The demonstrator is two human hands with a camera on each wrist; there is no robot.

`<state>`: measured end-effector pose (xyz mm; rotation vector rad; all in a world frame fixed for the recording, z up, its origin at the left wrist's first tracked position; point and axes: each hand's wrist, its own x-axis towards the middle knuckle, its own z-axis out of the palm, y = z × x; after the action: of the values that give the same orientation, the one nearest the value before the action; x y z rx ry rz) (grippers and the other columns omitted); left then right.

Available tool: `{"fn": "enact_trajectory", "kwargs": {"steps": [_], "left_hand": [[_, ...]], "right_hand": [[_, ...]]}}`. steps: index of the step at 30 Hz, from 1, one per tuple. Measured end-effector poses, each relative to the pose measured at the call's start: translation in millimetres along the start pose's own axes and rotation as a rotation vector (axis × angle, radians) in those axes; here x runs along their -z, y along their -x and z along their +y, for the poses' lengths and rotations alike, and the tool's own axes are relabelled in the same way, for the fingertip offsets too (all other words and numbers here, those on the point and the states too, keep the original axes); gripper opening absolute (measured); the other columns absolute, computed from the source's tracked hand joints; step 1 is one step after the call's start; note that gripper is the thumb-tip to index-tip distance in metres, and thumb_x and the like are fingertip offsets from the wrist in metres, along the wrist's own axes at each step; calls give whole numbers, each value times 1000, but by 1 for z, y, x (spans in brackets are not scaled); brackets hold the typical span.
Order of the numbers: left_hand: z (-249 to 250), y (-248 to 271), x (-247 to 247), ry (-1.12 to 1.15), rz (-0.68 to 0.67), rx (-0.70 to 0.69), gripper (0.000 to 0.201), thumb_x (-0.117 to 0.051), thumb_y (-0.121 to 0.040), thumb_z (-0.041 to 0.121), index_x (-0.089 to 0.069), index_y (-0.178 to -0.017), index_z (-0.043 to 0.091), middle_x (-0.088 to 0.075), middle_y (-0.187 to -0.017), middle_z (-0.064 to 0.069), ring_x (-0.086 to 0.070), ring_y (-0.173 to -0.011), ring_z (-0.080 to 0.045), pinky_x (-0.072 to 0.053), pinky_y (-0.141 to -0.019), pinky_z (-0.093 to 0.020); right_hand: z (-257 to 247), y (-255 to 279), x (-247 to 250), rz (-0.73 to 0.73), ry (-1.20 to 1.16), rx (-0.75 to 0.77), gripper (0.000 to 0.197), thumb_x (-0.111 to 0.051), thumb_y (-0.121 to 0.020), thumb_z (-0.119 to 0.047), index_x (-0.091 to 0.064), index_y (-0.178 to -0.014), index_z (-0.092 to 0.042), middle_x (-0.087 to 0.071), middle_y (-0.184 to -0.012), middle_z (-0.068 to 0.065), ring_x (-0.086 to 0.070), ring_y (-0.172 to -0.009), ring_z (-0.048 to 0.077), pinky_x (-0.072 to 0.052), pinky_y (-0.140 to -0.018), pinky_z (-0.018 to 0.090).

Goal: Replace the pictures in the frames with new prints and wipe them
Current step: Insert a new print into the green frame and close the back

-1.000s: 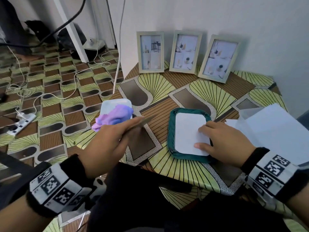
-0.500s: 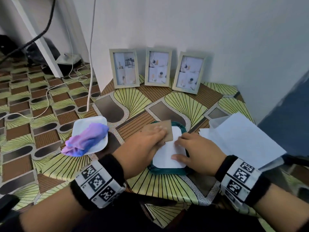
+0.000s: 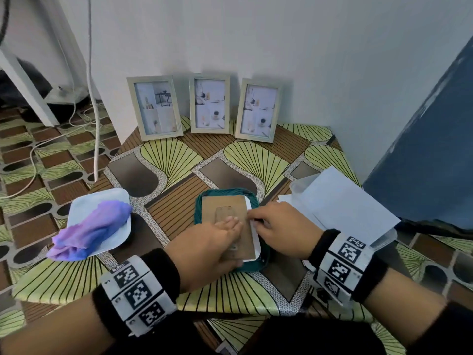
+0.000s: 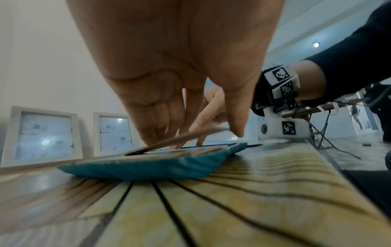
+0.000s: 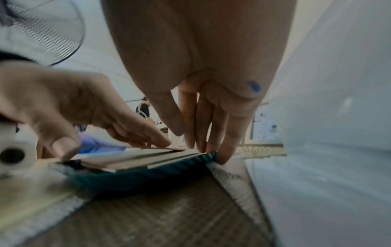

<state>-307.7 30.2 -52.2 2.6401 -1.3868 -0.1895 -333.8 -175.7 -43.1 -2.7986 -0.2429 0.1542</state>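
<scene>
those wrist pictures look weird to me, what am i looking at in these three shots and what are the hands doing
No machine here: a person wears three cameras. The head view looks down at the table. Each wrist view looks along one hand from below the palm, so the fingers loom large.

The left hand presses straight fingers on a brown backing board, laid over a white print in a teal frame lying face down. The board's stand flap is tilted up under those fingers. The right hand touches the print's right edge with straight fingers.

Also on the table: three framed pictures leaning on the wall, a purple cloth on a white tray, and loose white sheets.
</scene>
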Motion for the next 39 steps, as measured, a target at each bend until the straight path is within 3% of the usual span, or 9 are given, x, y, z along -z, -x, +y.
{"fn": "enact_trajectory", "kwargs": {"steps": [3,6,10,15,19,25,31,35,39], "left_hand": [[1,1,5,42,-87,21,89,-44,-89,70,-13,-157,22,-8,-164,6,-8,-149,-4,-17,-122,-28],[-5,10,9,90,-54,80,94,-43,-85,74,-10,-157,25,-1,-162,10,0,-148,0,-4,-123,-23],[-18,31,14,65,-56,211,99,-33,-78,80,-1,-155,28,6,-154,18,10,-137,9,16,-104,-6],[-20,52,7,66,-64,208,82,-34,-90,69,-12,-157,27,-7,-162,13,6,-145,5,14,-109,-8],[-16,55,2,106,-48,176,75,-39,-94,62,-18,-156,25,-9,-161,15,5,-145,7,13,-112,-8],[-14,52,-10,153,-7,152,74,-40,-94,61,-23,-155,24,-12,-160,15,2,-144,9,10,-114,-8],[-12,51,-13,179,19,151,75,-43,-92,61,-27,-154,21,-14,-159,13,-2,-144,7,8,-113,-7],[-13,52,-10,174,57,152,71,-46,-92,59,-33,-152,22,-23,-158,13,-6,-141,11,9,-110,-3],[-13,51,-11,147,43,141,67,-45,-95,57,-37,-150,21,-27,-158,11,-9,-143,7,12,-110,-4]], "right_hand": [[2,7,3,43,-136,-13,25,-53,-94,-23,-72,-110,-18,-73,-104,0,-63,-96,17,-49,-88,33],[5,16,2,69,-106,39,25,-59,-90,-21,-74,-106,-10,-70,-117,4,-61,-108,19,-47,-93,35],[8,32,-1,49,6,39,30,-59,-90,-31,-73,-110,-13,-58,-133,-2,-50,-120,14,-45,-98,32],[7,40,-6,-21,60,25,37,-57,-92,-43,-70,-117,-19,-47,-142,-5,-43,-127,13,-44,-98,31],[4,41,-7,-46,37,18,30,-57,-92,-39,-74,-110,-22,-45,-145,-1,-42,-128,14,-42,-98,30],[2,42,-10,-54,-28,3,27,-57,-94,-35,-75,-113,-25,-40,-148,1,-36,-135,14,-39,-106,32],[0,43,-12,-37,-27,15,27,-56,-95,-32,-75,-111,-23,-47,-144,5,-29,-139,12,-39,-105,30],[-1,43,-13,-42,-18,-13,34,-56,-94,-44,-71,-117,-24,-38,-150,3,-29,-139,14,-37,-107,31],[-4,41,-13,-45,16,-39,38,-59,-89,-53,-72,-112,-25,-38,-144,-2,-39,-130,14,-44,-99,30]]}}
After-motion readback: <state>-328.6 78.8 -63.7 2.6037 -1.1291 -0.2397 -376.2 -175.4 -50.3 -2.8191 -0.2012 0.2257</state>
